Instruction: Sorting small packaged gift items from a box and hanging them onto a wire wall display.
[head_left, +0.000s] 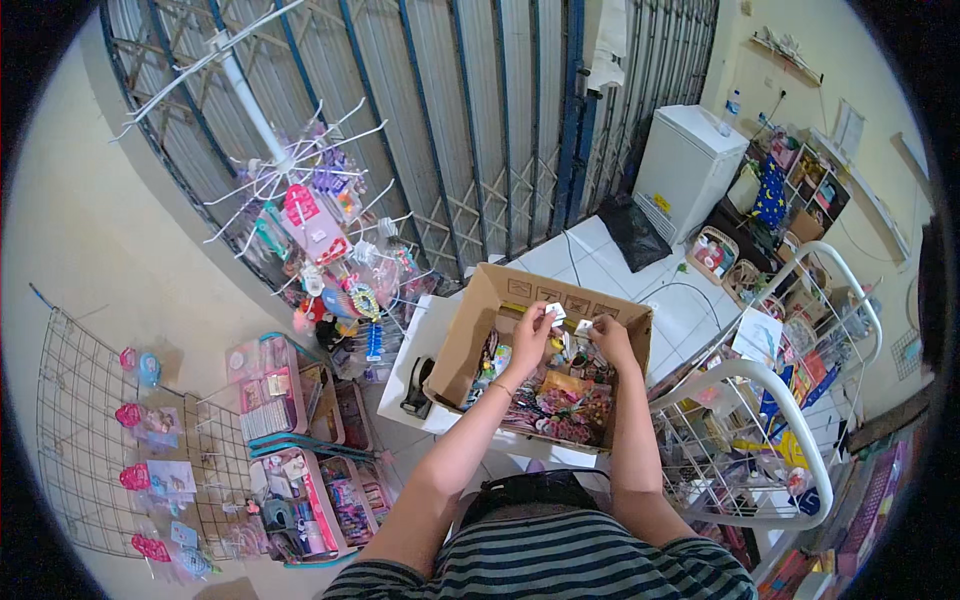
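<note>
Both hands are raised above an open cardboard box (461, 360) filled with small colourful accessories (566, 409). Between the fingers of my left hand (530, 337) is a small white card (555, 313). My right hand (613, 343), a little to its right, pinches another small white card (583, 327). The two cards are apart. What is on their faces is too small to tell. The box stands on a white surface (405, 345), with a black tape dispenser (418, 386) beside its left wall.
At the left stand a rotating display rack (281, 161) with hanging accessories, stacked plastic baskets (300, 457) and a wire grid panel (82, 442). A white wire basket rack (780, 382) is close at the right. Behind are a black plastic bag (634, 232), a white chest freezer (686, 165) and a folding metal gate (480, 135).
</note>
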